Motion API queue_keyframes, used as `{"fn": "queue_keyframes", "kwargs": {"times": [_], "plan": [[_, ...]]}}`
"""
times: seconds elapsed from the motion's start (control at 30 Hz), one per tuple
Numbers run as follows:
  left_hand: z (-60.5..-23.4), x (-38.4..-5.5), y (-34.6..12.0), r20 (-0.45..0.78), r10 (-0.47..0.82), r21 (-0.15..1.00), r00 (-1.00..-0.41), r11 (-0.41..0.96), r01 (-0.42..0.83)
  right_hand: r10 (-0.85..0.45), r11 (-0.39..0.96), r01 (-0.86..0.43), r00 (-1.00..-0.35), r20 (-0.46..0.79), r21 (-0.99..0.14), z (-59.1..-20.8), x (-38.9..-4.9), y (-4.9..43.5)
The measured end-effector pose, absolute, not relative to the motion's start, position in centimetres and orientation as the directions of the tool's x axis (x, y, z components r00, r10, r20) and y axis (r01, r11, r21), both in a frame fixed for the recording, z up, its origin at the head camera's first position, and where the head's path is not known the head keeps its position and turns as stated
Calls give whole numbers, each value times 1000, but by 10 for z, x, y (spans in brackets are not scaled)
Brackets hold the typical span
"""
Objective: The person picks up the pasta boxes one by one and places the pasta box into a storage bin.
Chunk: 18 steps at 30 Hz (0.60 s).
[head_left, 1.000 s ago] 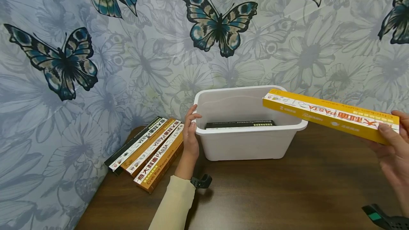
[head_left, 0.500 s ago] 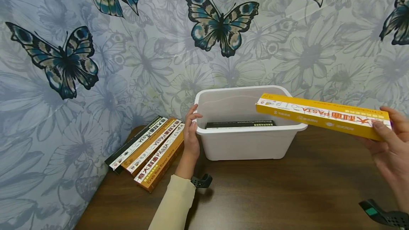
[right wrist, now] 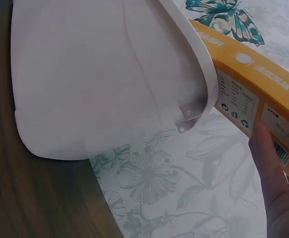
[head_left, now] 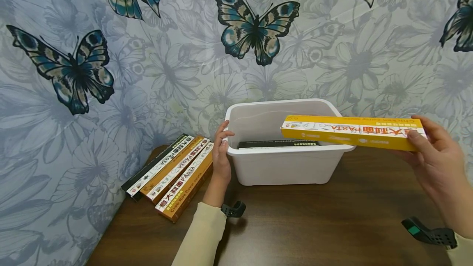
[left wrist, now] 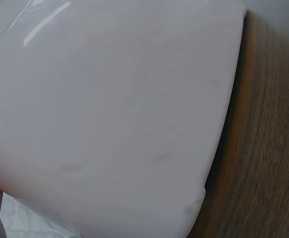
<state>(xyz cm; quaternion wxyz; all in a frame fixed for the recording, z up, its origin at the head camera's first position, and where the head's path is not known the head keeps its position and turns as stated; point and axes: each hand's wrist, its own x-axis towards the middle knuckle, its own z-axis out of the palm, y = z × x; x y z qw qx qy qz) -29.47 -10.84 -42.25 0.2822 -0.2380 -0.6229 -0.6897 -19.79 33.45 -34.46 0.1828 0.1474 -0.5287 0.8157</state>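
Observation:
In the head view my right hand (head_left: pixel 437 155) grips one end of a long yellow pasta box (head_left: pixel 354 132), thumb on its front side. The box's other end reaches over the right part of a white plastic bin (head_left: pixel 284 167). My left hand (head_left: pixel 221 159) holds the bin's left rim, its fingertips at the edge. Inside the bin lies a black box (head_left: pixel 277 143), partly hidden by the front wall. In the right wrist view the yellow box (right wrist: pixel 258 94) shows its label side beside the bin's rim, with fingers (right wrist: pixel 266 158) against it.
Left of the bin, a black pasta box (head_left: pixel 159 165), a brown one (head_left: pixel 179 167) and an orange-brown one (head_left: pixel 186 180) lie side by side on the wooden table (head_left: pixel 314 225). Butterfly-patterned wall covering (head_left: pixel 166 73) rises behind the table.
My right hand has moved left with the yellow box, which has come further over the bin and turned closer to level. The left hand and bin stay in place.

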Motion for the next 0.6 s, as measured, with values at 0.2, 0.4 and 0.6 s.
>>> {"fn": "queue_keyframes", "kwargs": {"times": [0.2,0.4,0.6], "plan": [[-423,-296,-107,679,-91,725,-728,-66,685,102,-279,-451,-892,441,-848,-339,-205,329],[-423,-296,-107,676,-90,729,-732,-65,681,104,-211,-449,-894,437,-868,-338,-211,327],[-423,-296,-108,668,-94,736,-738,-60,674,92,-173,-427,-904,417,-888,-333,-218,322]]}}
